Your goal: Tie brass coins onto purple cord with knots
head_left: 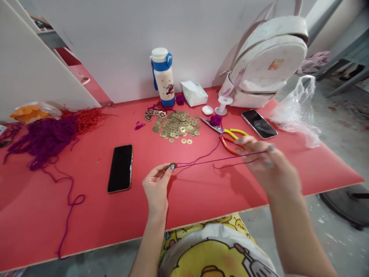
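Containers stood along the back of the red table (95, 223). The cylindrical white-and-blue bottle (163, 79) was capped, its contents hidden. A sheet of tissue protruded from the soft, boxy tissue packet (195, 97). The rounded, pale backpack (268, 55) leaned at the right rear; what it held could not be told. Beside it slumped a crumpled, translucent plastic bag (301, 109).

The left hand (158, 179) held a small, round, brass-coloured coin (173, 165) pinched between thumb and forefinger, just above the table's near half. From the coin, a thin purple cord (213, 161) ran taut to the right hand (265, 161), whose blurred fingers were drawn together on it, a loose end trailing beneath. A second, slack strand led from the coin toward the fuzzy, rounded yarn ball (216, 120), which lay by the scissors (212, 125). These had metal blades and looped handles, one orange, one yellow; the right hand was near them, though contact could not be judged.

Similar flat discs with central holes formed the coin pile (180, 125) in front of the bottle. At the far left lay a soft, tangled purple yarn heap (49, 140), adjoined by wiry red strands (89, 119). A flanged white spool (223, 105) stood before the backpack.
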The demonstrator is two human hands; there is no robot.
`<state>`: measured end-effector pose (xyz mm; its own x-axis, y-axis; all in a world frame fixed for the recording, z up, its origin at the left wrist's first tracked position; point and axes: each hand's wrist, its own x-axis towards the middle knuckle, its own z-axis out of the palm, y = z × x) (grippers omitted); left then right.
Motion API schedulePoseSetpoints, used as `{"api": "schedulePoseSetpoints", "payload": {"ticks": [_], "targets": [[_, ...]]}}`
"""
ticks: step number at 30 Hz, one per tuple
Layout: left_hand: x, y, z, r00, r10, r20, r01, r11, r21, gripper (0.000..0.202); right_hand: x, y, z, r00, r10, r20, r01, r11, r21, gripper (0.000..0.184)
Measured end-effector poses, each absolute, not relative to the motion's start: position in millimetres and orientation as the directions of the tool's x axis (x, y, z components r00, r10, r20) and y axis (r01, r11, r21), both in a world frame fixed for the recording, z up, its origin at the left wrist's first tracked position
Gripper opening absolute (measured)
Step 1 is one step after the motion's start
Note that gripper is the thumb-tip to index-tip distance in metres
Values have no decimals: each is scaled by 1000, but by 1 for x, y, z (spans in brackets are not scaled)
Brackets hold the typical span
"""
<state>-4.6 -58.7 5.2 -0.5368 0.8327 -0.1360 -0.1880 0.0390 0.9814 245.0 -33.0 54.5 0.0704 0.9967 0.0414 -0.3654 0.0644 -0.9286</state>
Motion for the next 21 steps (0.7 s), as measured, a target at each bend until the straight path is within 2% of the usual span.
{"api": "schedulePoseSetpoints", "payload": {"ticks": [2,5,7,9,11,12,13,14,15,16,17,18,19,20,21], "targets": [[-5,-58,4,-548,824,-141,-197,36,980,19,264,-32,66,201,974,104,-525,197,-828,31],[-6,-58,3,-549,824,-143,-208,31,978,20,284,-34,78,315,942,116,-690,311,-654,35],[-6,-59,2,-545,826,-141,-213,26,977,20,293,-36,80,438,895,81,-676,388,-626,45],[-6,-59,2,-544,827,-138,-211,25,977,20,300,-37,79,616,786,53,-500,442,-744,61],[-5,-58,3,-547,826,-135,-206,23,978,20,305,-35,77,788,612,67,-165,313,-935,72],[-5,-58,4,-549,825,-133,-206,20,978,20,307,-33,77,837,539,87,17,134,-991,76],[-5,-58,4,-551,824,-130,-206,17,978,20,309,-30,77,888,446,111,157,-68,-985,83],[-5,-58,4,-550,825,-128,-207,14,978,20,310,-28,77,889,432,148,262,-217,-941,87],[-5,-58,4,-547,827,-126,-209,11,978,20,311,-25,78,872,456,180,336,-289,-897,82],[-5,-58,3,-543,830,-124,-211,8,977,20,312,-23,77,891,418,178,331,-327,-885,81],[-5,-58,3,-540,833,-122,-214,4,977,20,312,-22,75,889,423,173,320,-305,-897,80],[-6,-59,2,-536,836,-120,-219,-1,976,19,310,-21,73,865,477,157,297,-234,-926,79],[-6,-59,1,-535,837,-117,-222,-6,975,19,308,-21,69,871,471,143,230,-132,-964,79],[-6,-59,1,-535,837,-114,-222,-9,975,18,305,-21,64,846,512,150,158,29,-987,71],[-6,-59,0,-534,838,-111,-220,-10,975,17,299,-22,59,760,623,185,58,218,-974,50]]}}
